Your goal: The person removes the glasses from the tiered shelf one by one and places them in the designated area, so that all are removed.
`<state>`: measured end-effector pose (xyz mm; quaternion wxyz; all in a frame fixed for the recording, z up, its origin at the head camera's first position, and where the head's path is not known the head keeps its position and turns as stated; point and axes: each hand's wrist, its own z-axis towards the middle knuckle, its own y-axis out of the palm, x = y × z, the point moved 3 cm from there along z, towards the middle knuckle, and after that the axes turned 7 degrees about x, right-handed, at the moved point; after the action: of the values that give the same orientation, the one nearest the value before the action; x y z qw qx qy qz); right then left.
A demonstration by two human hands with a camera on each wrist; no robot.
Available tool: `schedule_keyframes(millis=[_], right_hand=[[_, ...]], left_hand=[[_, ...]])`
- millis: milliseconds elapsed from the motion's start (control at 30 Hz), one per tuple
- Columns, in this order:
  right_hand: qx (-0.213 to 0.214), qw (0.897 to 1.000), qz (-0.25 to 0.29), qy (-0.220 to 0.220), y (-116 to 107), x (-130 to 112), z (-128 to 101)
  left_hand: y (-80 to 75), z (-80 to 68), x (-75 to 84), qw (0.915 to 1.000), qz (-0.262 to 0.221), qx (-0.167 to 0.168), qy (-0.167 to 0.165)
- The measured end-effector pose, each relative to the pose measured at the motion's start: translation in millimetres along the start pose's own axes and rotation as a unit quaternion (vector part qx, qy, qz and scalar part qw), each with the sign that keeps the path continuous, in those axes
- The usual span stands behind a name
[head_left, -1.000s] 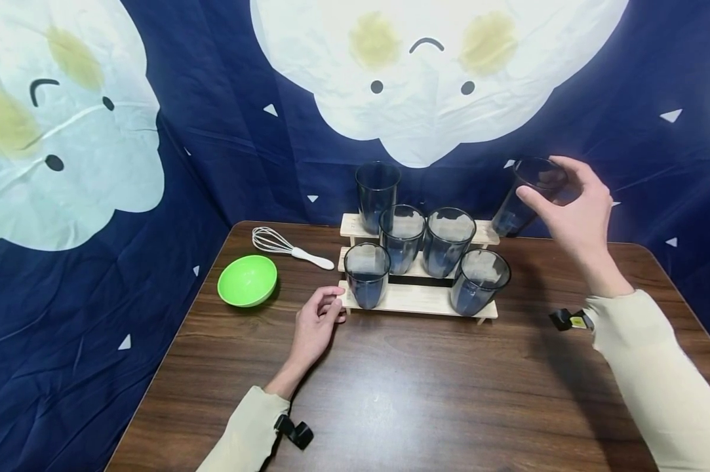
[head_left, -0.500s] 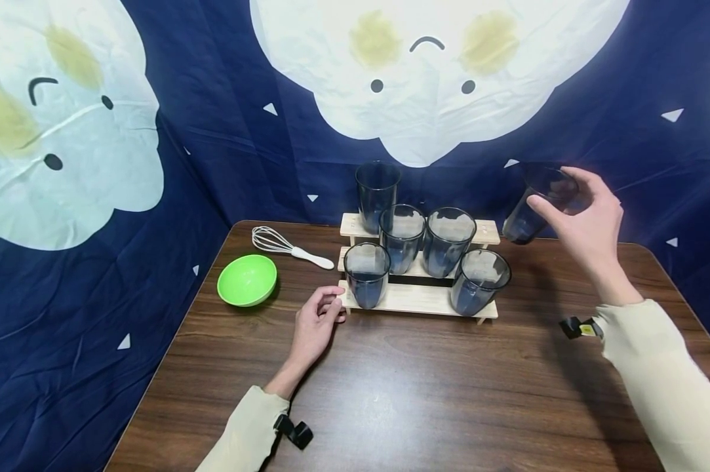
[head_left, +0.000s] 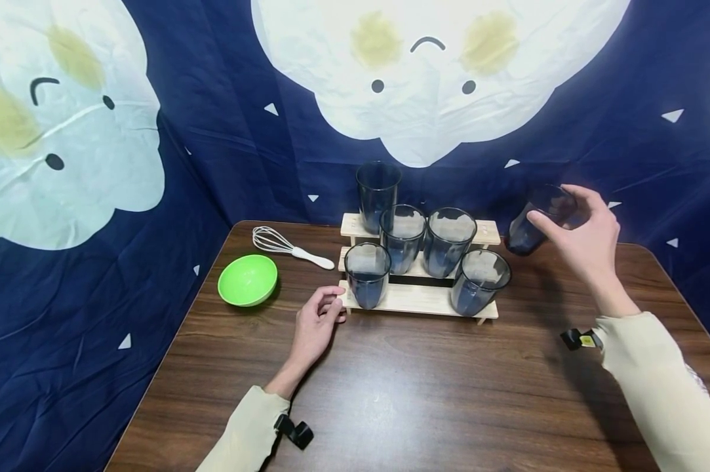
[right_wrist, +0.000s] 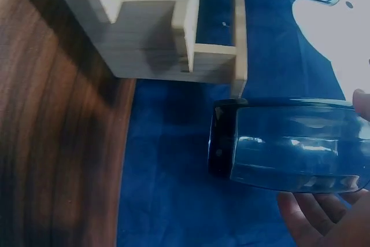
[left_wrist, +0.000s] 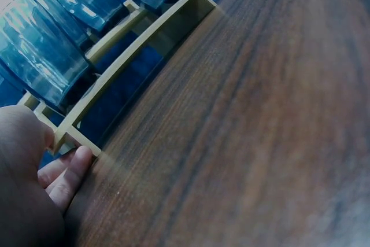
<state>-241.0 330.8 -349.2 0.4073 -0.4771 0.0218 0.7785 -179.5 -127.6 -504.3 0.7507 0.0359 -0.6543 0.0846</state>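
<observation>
While the left hand rests with loosely curled fingers against the stepped wooden rack's front-left corner, seemingly steadying it, the right hand grips a smoky-blue tumbler aloft near the table's far right edge, beside the rack.

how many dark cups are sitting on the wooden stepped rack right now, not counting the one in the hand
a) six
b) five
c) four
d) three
b) Five cups stand on the wooden rack: one on the top step, two on the middle, two on the bottom. A sixth cup is off to the side in the right hand.
</observation>
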Motion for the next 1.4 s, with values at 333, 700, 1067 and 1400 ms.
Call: schedule_keyframes(millis=[333, 700, 1067, 1400], right_hand=[[-0.008, 1.0, -0.015, 0.011, 0, 21, -14], [-0.023, 0.998, -0.031, 0.054, 2, 42, -23], [-0.037, 0.995, -0.05, 0.077, 6, 55, -32], [-0.044, 0.994, -0.05, 0.086, 7, 61, -40]], left_hand=[[0.0, 1.1, 0.4, 1.0, -0.003, 0.0, 0.0], [0.8, 2.8, -0.1, 1.0, 0.002, -0.001, 0.005], [0.3, 2.3, 1.2, 1.0, 0.002, -0.001, 0.004], [0.5, 0.5, 1.0, 1.0, 0.008, 0.001, 0.0]])
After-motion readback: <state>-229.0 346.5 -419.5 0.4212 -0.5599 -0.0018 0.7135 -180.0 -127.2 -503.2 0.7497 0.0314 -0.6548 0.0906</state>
